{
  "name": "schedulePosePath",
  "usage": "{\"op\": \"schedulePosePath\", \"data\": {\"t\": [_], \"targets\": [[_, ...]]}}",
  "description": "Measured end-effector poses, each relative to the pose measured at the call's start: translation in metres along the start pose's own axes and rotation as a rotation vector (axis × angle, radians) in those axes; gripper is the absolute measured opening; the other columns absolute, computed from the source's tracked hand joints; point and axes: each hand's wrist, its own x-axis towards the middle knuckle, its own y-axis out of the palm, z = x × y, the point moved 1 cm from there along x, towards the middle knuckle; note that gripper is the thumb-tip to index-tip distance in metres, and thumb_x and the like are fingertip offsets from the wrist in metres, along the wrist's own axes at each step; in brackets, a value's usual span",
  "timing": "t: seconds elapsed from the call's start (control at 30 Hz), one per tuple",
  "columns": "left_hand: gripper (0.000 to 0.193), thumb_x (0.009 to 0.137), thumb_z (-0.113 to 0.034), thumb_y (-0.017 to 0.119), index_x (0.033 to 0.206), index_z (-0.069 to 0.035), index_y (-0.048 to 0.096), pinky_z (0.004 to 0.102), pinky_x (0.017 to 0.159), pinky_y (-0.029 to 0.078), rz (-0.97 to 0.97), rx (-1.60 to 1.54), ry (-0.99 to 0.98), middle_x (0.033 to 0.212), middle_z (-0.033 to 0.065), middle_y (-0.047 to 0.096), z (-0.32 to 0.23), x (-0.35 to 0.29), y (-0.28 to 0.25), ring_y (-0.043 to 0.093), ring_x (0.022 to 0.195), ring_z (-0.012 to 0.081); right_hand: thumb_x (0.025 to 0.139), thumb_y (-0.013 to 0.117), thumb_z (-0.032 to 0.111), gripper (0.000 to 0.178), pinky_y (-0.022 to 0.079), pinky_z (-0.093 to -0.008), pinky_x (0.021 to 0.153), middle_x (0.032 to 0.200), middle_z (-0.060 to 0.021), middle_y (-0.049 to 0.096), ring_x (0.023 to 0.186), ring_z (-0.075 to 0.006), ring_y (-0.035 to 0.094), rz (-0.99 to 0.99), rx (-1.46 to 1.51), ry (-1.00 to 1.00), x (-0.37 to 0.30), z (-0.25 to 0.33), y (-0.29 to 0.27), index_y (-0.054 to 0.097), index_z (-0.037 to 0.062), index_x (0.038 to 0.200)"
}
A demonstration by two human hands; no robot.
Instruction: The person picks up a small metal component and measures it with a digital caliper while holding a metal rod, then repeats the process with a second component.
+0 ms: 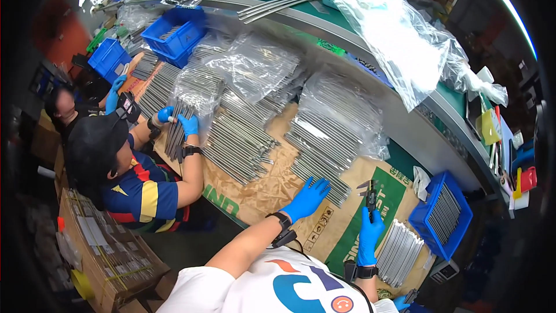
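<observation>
My left hand [307,200], in a blue glove, is open with its fingers stretched out at the near ends of a row of thin metal rods [324,139]. Whether the fingertips press on the rods, I cannot tell. My right hand [370,235], gloved in blue too, is closed around a caliper [371,195], whose jaws point up and away from me. Under both hands lies brown paper [313,229] with green print. Below the right hand is a bundle of pale silvery rods [401,253].
A blue bin [416,219] of rods stands at the right. Clear plastic bags [344,101] cover part of the rods. A raised shelf [289,16] runs along the back. At the left a co-worker [145,179] holds rods; another blue-gloved hand [401,302] shows at the bottom edge.
</observation>
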Motion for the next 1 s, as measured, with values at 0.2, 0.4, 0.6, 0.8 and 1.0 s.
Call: {"op": "schedulePosePath", "data": {"t": [0.2, 0.4, 0.6, 0.8, 1.0], "targets": [[0.05, 0.078, -0.011, 0.058, 0.126, -0.004, 0.048, 0.0486, 0.103, 0.028, 0.077, 0.186, -0.003, 0.126, 0.0134, 0.046, 0.009, 0.025, -0.004, 0.042, 0.12, 0.0284, 0.087, 0.061, 0.015, 0.023, 0.021, -0.0274, 0.048, 0.06, 0.0046, 0.035, 0.058, -0.0055, 0.028, -0.044, 0.016, -0.053, -0.006, -0.005, -0.006, 0.051, 0.0001, 0.073], [0.043, 0.079, -0.005, 0.057, 0.122, -0.005, 0.051, 0.0483, 0.099, 0.034, 0.125, 0.157, -0.013, 0.119, 0.0123, 0.049, 0.018, 0.023, 0.002, 0.044, 0.114, 0.0286, 0.086, 0.063, 0.015, 0.022, 0.021, -0.0266, 0.047, 0.06, 0.0048, 0.035, 0.057, -0.0046, 0.028, -0.021, 0.053, -0.01, -0.016, -0.003, 0.001, 0.053, 0.0001, 0.074], [0.038, 0.08, -0.009, 0.06, 0.117, -0.006, 0.053, 0.0456, 0.094, 0.037, 0.207, 0.22, -0.023, 0.114, 0.0107, 0.051, 0.019, 0.013, 0.012, 0.047, 0.11, 0.0281, 0.084, 0.064, 0.016, 0.021, 0.021, -0.0261, 0.048, 0.06, 0.0049, 0.036, 0.057, -0.0045, 0.029, 0.019, 0.069, -0.017, -0.017, 0.005, 0.006, 0.055, -0.0002, 0.074], [0.037, 0.079, -0.013, 0.061, 0.115, -0.007, 0.054, 0.046, 0.095, 0.036, 0.279, 0.257, -0.04, 0.11, 0.0106, 0.052, 0.007, 0.018, -0.001, 0.048, 0.109, 0.0271, 0.084, 0.065, 0.016, 0.019, 0.023, -0.0263, 0.049, 0.061, 0.004, 0.039, 0.059, -0.0052, 0.031, 0.057, 0.071, 0.021, -0.017, 0.012, 0.007, 0.058, -0.0011, 0.079], [0.028, 0.081, -0.013, 0.06, 0.108, -0.007, 0.058, 0.0455, 0.097, 0.036, 0.363, 0.38, -0.069, 0.107, 0.0099, 0.053, -0.006, 0.022, -0.003, 0.051, 0.101, 0.0259, 0.084, 0.064, 0.016, 0.019, 0.022, -0.0255, 0.049, 0.062, 0.0048, 0.038, 0.059, -0.0045, 0.03, 0.043, 0.084, 0.005, -0.019, 0.007, 0.008, 0.057, -0.001, 0.077]]}}
